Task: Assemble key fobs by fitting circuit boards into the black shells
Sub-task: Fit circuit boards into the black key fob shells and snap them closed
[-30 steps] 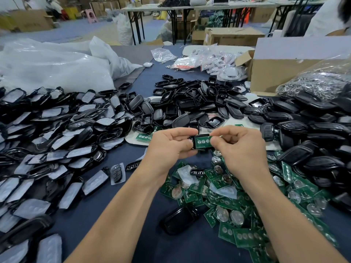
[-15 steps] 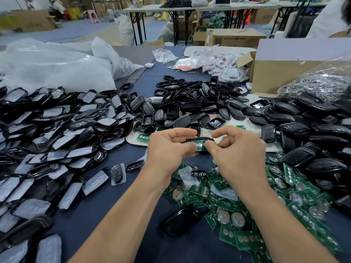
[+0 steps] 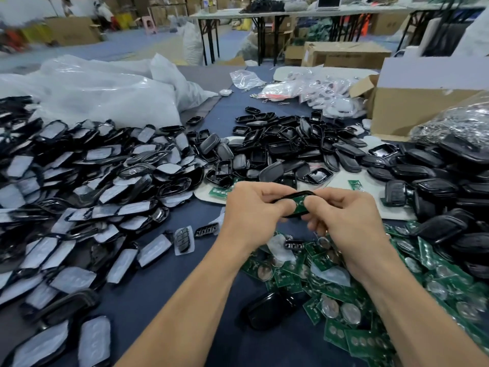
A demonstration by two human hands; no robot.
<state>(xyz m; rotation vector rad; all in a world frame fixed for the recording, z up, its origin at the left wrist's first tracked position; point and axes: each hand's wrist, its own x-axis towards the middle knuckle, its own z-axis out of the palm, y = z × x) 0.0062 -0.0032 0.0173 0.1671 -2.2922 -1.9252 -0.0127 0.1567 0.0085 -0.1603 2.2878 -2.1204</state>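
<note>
Over the table [image 3: 264,348], above the board pile [image 3: 344,313], left hand [image 3: 254,210] and right hand [image 3: 341,218] pinch the shell [image 3: 299,195], board [image 3: 299,201] now inside, nearly seated

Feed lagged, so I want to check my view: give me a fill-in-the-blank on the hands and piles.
The left hand and right hand together grip one black shell holding a ____ circuit board.
The pile of loose boards lies on the table's near ____ side.
The white plastic bags lie on its far ____ side.
Missing words: green; right; left.
</note>
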